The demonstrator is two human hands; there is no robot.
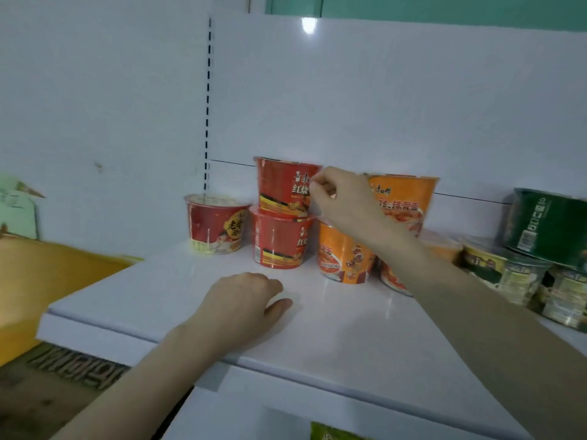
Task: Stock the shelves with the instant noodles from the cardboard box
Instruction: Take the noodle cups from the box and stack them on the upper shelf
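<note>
— Where was the noodle cup?
— Top red cup (pixel 279 188) sat upright on a 2nd red cup (pixel 276 239), near the back of the white shelf (pixel 317 328), approx 12 o'clock from my left hand (pixel 244 306)
— Yr right hand?
— My right hand (pixel 343 198) was at the top red cup's 3 o'clock side, fingers (pixel 314 185) curled onto its wall, gripping it. My arm came in from 5 o'clock, across the orange cups
— And the left?
— It lay on the bare front part of the shelf, at 6 o'clock of the stack, fingers loosely curled, thumb out, holding nothing
— What else was up there?
— At 9 o'clock of the stack, just beside it, a red & white cup (pixel 216 227) stood alone. At 3 o'clock, a high orange cup (pixel 409 198) stood above a low orange cup (pixel 340 252), both partly hidden by my wrist. Further out at 3 o'clock were pale green cups (pixel 505 271) w/ a dark green cup (pixel 546 223) on top; labels there were too blurred to read
— Anything off the shelf?
— A yellow-orange thing (pixel 47 274) at 9 o'clock, lower than the shelf; couldn't tell what it was
</note>
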